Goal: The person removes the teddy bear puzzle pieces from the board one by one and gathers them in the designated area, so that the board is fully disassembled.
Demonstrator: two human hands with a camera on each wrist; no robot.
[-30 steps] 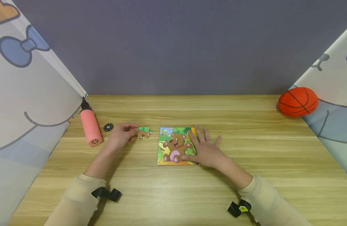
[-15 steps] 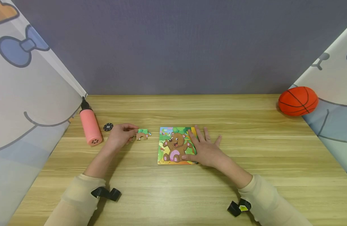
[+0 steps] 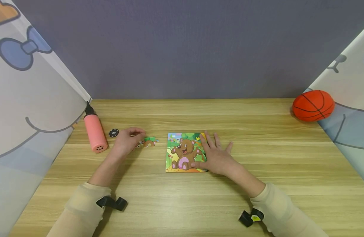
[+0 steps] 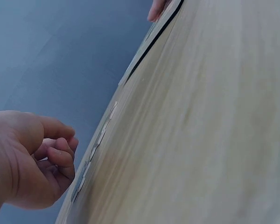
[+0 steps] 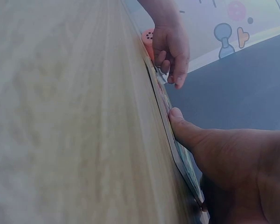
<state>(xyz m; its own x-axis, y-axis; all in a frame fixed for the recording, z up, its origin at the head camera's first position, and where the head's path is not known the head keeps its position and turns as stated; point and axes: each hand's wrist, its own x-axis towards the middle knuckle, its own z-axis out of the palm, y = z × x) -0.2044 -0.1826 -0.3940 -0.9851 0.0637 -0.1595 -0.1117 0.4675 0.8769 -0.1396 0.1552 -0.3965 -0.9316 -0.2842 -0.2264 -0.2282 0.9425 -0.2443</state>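
Loose jigsaw pieces (image 3: 150, 142) with green and brown print lie on the table; part of them is hidden by my left hand (image 3: 126, 142). In the left wrist view, that hand (image 4: 35, 158) hovers just above the flat pieces (image 4: 97, 144), its fingers loosely curled, with nothing visible between them. A square bear jigsaw puzzle (image 3: 184, 153) lies flat at the middle of the table. My right hand (image 3: 217, 158) rests on its right side with fingers spread. In the right wrist view, the thumb of my right hand (image 5: 224, 163) lies on the puzzle.
A black round chip (image 3: 113, 133) lies left of my left hand. Beyond it stands a pink pump (image 3: 95, 133) lying by the left wall. A red ball (image 3: 313, 106) sits at the back right. A grey panel (image 3: 182, 49) closes off the back of the table (image 3: 176, 204).
My left hand has set down and let go of a jigsaw piece, which shifted slightly left and towards me. My right hand stays on the puzzle, with its index finger slightly shifted.
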